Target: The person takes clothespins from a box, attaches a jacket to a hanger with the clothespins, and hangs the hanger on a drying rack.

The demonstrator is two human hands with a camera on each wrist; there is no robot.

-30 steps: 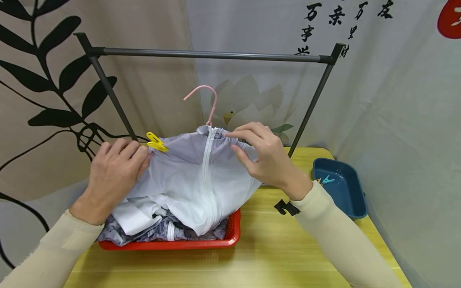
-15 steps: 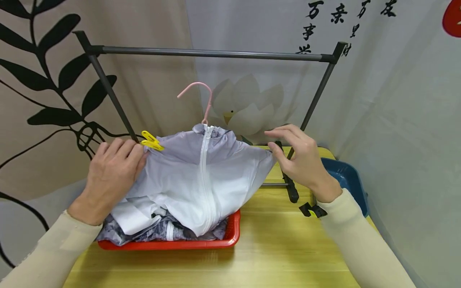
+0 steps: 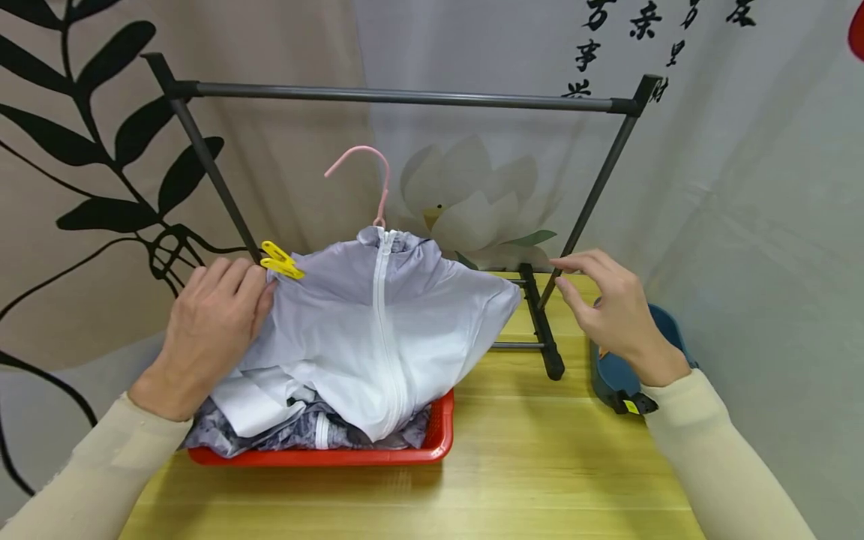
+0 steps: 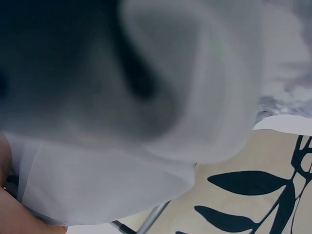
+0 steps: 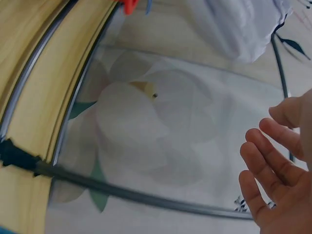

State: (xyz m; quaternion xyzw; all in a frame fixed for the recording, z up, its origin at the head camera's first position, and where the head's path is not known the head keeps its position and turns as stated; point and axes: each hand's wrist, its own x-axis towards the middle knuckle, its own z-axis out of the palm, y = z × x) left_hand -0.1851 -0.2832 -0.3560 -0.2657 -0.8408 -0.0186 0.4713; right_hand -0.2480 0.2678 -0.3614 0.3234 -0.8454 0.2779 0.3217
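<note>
A pale lilac-to-white zip jacket (image 3: pixel 331 315) hangs on a hanger whose pink hook (image 3: pixel 385 180) rises from the collar. My left hand (image 3: pixel 209 330) grips the jacket at its left shoulder; the fingertips are hidden behind the cloth. Right beside those fingers, a yellow clothespin (image 3: pixel 282 260) is clipped on the shoulder. In the left wrist view, blurred cloth (image 4: pixel 107 180) fills most of the picture. My right hand (image 3: pixel 617 311) holds nothing, its fingers loosely bent, above and in front of a blue bin (image 3: pixel 668 326). The right wrist view shows the same hand (image 5: pixel 278 180) with its fingers apart.
Under the jacket, a red basket (image 3: pixel 442 435) holds grey patterned clothes (image 3: pixel 270 439). Behind stands a dark rack with a top bar (image 3: pixel 405 96) and a foot (image 3: pixel 543 330) on the wooden table (image 3: pixel 526 457). Printed curtains close off the back.
My right hand has left the jacket's collar side and moved right, to the blue bin. The left hand keeps its grip, and the jacket has shifted slightly left with its right shoulder uncovered.
</note>
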